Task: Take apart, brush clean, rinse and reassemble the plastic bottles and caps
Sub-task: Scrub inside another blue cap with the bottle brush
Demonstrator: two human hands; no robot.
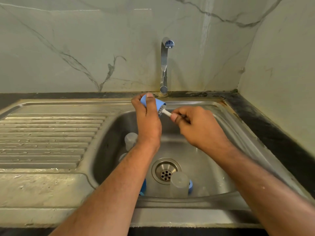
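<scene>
Mid-task, brush stage. Left hand (148, 114) has its grip clamped round a blue cap (157, 103), held above the back of the sink (238, 132) with the open end facing right. Right hand (192, 124) pinches the white handle of a small brush (165, 112), bristles inside the cap mouth. Disassembly looks done: a clear bottle (130, 140) lies at basin left, another clear bottle (179, 185) near the drain (166, 171), with blue parts (190, 185) beside it and one more partly hidden under the left forearm. Tap (164, 65) is off, so my read is that rinse and reassembly are both still to do. Can't tell which pieces are already brushed. Surface: stainless sink with ribbed drainboard (49, 140) at left, set in a dark, stained bench (272, 126). Marble-look wall panels behind, corner at right.
</scene>
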